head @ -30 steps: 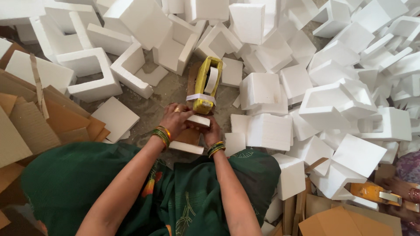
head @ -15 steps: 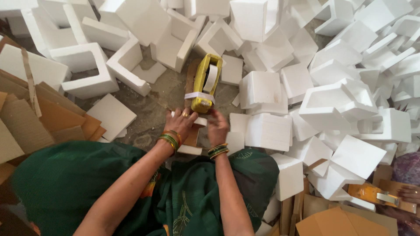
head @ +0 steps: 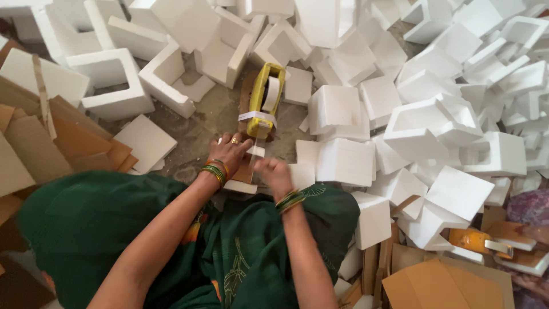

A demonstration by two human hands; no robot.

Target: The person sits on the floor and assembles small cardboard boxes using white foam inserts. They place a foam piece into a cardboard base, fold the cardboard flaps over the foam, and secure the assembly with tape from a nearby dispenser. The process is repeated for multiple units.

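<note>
Matt white foam blocks (head: 343,160); glossy yellow plastic tape dispenser (head: 264,97); rough brown cardboard (head: 51,137).

White foam packing blocks (head: 349,160) are heaped across the top and right; flat brown cardboard sheets (head: 34,143) lie left; no labels or screens, apparently.

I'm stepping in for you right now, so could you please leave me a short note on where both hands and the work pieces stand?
Left hand: resting on the small foam piece in front of the lap, fingers near the tape strip.
Right hand: on the same piece; blurred, so its grip is unclear.
Yellow tape dispenser: on the floor just beyond the hands, a tape strip running from it to the piece.
Done: tape pulled out to the piece.
Left: strip not yet cut off. Loose foam blocks lie to the right, cardboard to the left.
</note>
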